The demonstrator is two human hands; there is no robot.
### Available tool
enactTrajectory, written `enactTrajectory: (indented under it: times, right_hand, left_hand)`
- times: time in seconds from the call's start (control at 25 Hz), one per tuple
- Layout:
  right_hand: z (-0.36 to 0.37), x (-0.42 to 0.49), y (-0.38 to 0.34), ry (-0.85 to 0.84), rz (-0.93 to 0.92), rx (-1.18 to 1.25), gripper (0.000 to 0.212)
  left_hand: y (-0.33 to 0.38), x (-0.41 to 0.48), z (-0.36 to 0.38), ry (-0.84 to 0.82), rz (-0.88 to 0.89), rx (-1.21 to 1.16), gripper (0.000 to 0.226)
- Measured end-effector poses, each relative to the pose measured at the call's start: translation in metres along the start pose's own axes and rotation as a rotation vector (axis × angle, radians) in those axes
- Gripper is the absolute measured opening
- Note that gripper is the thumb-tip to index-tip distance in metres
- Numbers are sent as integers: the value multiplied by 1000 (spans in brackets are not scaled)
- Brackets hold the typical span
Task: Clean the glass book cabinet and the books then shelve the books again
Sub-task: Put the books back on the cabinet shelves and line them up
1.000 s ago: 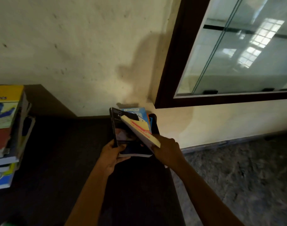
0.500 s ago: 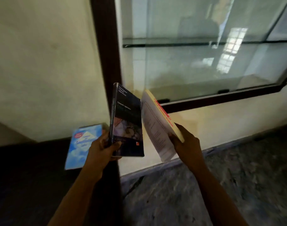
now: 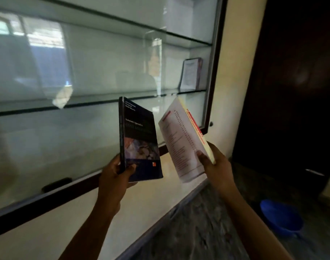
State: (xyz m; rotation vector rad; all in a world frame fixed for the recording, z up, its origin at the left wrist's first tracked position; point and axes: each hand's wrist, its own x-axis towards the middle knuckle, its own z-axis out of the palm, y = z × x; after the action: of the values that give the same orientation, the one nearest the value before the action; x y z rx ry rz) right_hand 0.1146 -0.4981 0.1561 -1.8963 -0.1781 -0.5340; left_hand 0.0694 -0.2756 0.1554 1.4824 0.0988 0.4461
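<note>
Shelving looks barely begun, I'd judge. The left hand grips a dark blue textbook by its spine. The right hand pinches a white paperback with red print near its lower corner. Both are raised before the glass book cabinet. Inside, a lone shelved book leans at the far right; I see no others.

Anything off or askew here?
Nothing spilled or damaged. One lone book leans at the right end of the cabinet shelf. Right hand holds the pale book tilted; left hand holds the dark book upright.
</note>
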Motion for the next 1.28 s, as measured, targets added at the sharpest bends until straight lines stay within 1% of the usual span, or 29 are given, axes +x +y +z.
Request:
enactTrajectory:
  times: [0.16,0.24,0.36,0.44,0.6,0.72,0.84,0.96,1.0,1.08,1.2,1.28]
  right_hand:
    - [-19,101,32,131,24,54,38]
    - [-22,164,49,177,12,101,40]
    - [-23,260,68,203,-29,155,33]
    - [-22,309,81,218,-46,197,29]
    - [-25,397,108,243,-65,251,33]
    - [-23,456,120,238,-118,304,28]
    - [-10,522,134,209,-151,447,34]
    - [15,591,142,139,-206,595,33]
    - [26,612,144,109,-227,611,33]
    - [52,652,152,71,-260,591,36]
    - [95,698,171,154,-313,442,41]
    - [117,713,185,166,-358,419,43]
  left_hand:
    - [-6,85,89,-32,117,32,33]
    - [-5,138,132,-40,185,84,37]
    - [6,223,197,-6,264,166,40]
    - [14,272,234,10,360,236,40]
    - [34,363,301,31,543,349,40]
    - [38,411,330,85,618,437,43]
    - [32,451,349,171,652,477,47]
    - [31,489,370,288,654,509,50]
    - [29,501,377,328,649,528,51]
    - [23,521,388,384,650,554,51]
    - [11,549,399,429,686,650,48]
    - [5,571,404,451,705,714,46]
